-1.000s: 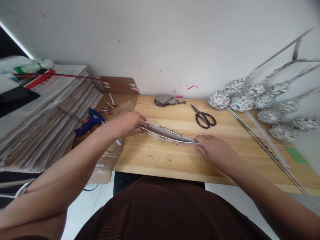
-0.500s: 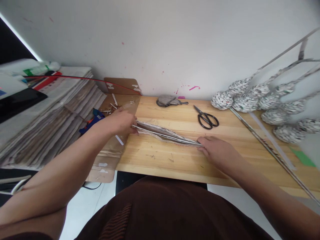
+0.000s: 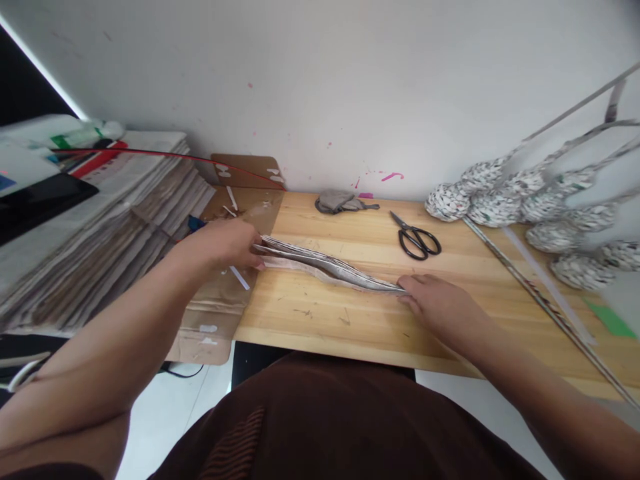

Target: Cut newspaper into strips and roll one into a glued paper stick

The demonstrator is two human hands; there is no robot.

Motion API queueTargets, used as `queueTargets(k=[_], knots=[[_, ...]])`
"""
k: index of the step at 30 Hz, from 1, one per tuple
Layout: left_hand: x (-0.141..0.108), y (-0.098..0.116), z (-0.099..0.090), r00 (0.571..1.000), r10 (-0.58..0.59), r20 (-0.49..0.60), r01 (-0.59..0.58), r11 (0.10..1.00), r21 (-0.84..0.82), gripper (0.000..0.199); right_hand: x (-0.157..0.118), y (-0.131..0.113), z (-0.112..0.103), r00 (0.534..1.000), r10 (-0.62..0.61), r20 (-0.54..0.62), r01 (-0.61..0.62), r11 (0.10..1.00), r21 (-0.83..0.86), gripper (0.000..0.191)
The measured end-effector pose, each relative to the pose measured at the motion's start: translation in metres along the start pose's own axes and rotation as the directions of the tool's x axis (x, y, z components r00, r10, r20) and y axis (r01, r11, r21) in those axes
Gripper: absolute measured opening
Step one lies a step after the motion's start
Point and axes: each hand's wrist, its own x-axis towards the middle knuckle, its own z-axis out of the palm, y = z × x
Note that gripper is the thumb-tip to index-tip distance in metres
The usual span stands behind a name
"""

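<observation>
Strips: thin layered bundle, papery by its look (image 3: 345, 271), mid-worktop (image 3: 300, 327), directly before the wearer. Lies left to right, tipping slightly toward 4 o'clock; layers gape along the middle and meet at the right end.
Left hand (image 3: 225, 243): at the bundle's 9 o'clock end, fingers closed on it in a pinch; layers slightly fanned there.
Right hand (image 3: 437, 300): pinching the opposite end, near 3 o'clock. Grip at both ends presumably keeps the layers lined up while the middle bows.
Scissors (image 3: 407, 227): 2 o'clock of the bundle, tips toward 11, loops toward 4. Apart from both hands, probably parked within right-hand reach.
Cloth (image 3: 337, 201): crumpled, at 12 o'clock by the wall, likely pushed back for working room.
Balls (image 3: 495, 208): woven, clustered at 2 o'clock against the wall, tails up; wall seems to prop them.
Rods (image 3: 520, 279): long, slanting toward 4 o'clock, perhaps too long to lie crosswise.
Papers (image 3: 115, 247): tall pile at 9 o'clock, band around it, likely to stop slipping.
</observation>
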Motion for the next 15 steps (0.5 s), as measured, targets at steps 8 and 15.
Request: queueTargets(k=[8,15], knots=[[-0.002,0.042,-0.011,0.974,-0.105,-0.199,0.124,0.989,0.084,0.077,-0.001,-0.001,0.002,1.000,-0.001,-0.015,0.001,1.000,-0.014,0.014],[0.022,0.066,0.015,0.982,0.178,-0.063,-0.187,0.965,-0.186,0.079,-0.005,-0.003,-0.002,0.999,0.034,-0.016,-0.035,0.999,-0.010,0.017]])
